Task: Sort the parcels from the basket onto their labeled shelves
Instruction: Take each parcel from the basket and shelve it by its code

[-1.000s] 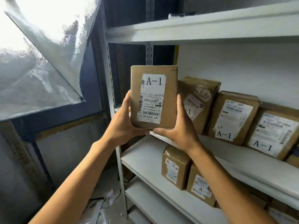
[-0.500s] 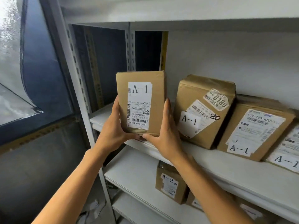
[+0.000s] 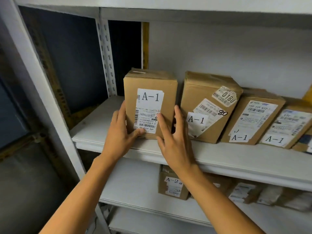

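Head camera looks at a white metal shelf where a brown parcel with the label "A-1" stands upright at the left end of a row. Its bottom edge is on the shelf board, near the front. The person's left hand lies against the left side of this parcel, fingers straight along the cardboard and the thumb across the lower front of the label; it touches the box but does not curl around it. The right hand is in front of the right lower corner, fingers spread and straight, the thumb touching the front face, nothing grasped.

Just beside the parcel on the right stands a second A-1 box, leaning back a little, with a sticker "0180" and a handwritten "80". After it come a third A-1 box and a fourth A-1 box, both tilted. On the lower shelf stands an A-2 box, partly hidden behind the right forearm, with more blurred packages to its right.
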A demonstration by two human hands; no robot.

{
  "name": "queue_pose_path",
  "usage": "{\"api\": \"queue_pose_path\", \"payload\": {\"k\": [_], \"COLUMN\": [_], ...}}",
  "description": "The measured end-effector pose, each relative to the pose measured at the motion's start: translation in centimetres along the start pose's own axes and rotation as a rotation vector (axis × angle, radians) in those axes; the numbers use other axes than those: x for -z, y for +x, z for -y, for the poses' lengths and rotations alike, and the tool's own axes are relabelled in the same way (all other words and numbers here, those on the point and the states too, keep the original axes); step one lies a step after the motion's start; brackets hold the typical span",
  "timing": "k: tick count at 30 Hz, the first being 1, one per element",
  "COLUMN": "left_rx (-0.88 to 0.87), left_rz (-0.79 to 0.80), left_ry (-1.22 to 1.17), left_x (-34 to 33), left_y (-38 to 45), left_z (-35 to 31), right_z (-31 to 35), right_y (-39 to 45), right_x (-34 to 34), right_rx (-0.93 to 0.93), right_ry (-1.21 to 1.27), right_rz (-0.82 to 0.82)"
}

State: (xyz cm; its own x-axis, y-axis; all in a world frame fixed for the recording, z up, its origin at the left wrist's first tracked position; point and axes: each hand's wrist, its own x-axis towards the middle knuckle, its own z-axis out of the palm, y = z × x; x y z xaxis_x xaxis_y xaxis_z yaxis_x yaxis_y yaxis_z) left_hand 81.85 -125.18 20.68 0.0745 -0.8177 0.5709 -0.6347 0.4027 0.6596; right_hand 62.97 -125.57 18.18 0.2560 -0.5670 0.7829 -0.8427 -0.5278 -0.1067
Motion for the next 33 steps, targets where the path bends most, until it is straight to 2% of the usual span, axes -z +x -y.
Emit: {"api": "queue_pose_path", "payload": {"k": [4, 9, 13, 15, 21, 29, 33], "left_rx": [0.029, -0.013, -0.082, -0.14, -0.382, -0.539, -0.686], "left_rz": [0.017, 0.128, -0.013, -0.031, 0.289, 0.652, 0.755], "left_ry": [0.025, -0.066, 0.132, 0.25, 0.348, 0.349, 0.304], "left_x": [-1.0, -0.7, -1.1, -1.9, -7.5, -19.2, -25.8], "left_y": [1.4, 0.6, -1.9, -3.0, -4.0, -5.5, -8.1], "left_z": [0.4, 0.1, -1.5, -3.0, -8.5, -21.5, -30.2], "right_z": [0.4, 0.5, -0.3, -1.4, -7.2, -16.3, -19.8], "right_y": [0.2, 0.2, -1.3, -2.5, -6.8, -15.5, -19.8], "right_x": [0.1, 0.6, 1.5, 2.6, 8.6, 22.5, 31.6], "right_rx": [-0.07, -0.078, -0.086, -0.112, -0.237, -0.635, -0.88], "right_ry": [-0.06, -0.065, -0.005, 0.0, -0.138, -0.411, -0.535], "right_rz": [0.033, 0.072, 0.121, 0.144, 0.205, 0.261, 0.293]}}
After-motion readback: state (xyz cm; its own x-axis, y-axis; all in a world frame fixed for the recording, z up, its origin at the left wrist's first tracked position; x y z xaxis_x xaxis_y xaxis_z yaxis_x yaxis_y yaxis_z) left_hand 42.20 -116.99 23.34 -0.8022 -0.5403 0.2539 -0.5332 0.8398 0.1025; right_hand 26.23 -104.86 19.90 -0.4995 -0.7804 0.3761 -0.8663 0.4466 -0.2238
